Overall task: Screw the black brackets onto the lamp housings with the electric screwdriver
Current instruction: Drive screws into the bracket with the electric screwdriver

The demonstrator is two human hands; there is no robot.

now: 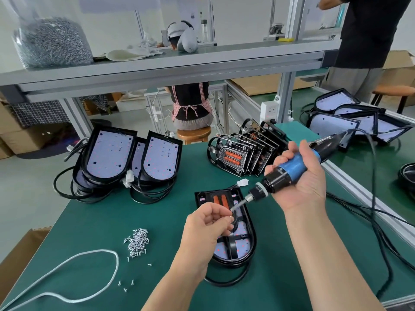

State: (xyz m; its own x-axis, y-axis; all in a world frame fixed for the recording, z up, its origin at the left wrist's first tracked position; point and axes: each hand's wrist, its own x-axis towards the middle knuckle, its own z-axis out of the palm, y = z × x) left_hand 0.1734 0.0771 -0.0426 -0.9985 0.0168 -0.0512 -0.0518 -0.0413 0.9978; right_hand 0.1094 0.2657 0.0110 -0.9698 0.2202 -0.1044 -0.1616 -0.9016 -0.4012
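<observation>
The right hand (301, 176) is wrapped around the blue body of the electric screwdriver (289, 170), its bit angled toward eight o'clock. At the bit's tip the left hand (208, 223) pinches what looks like a screw (230, 217) (too small to be sure). Beneath both, the lamp housing (246, 241) lies flat on the green desk (89, 221) with its black bracket (232, 246) laid inside. Loose screws (137, 240) sit at its nine o'clock.

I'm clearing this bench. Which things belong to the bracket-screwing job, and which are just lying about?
Job: electric screwdriver in right hand; screw pinched by left hand; lamp housing with black bracket; loose screw pile; stacked housings.
Lying about: white cord; cloth and bottle on shelf.
</observation>
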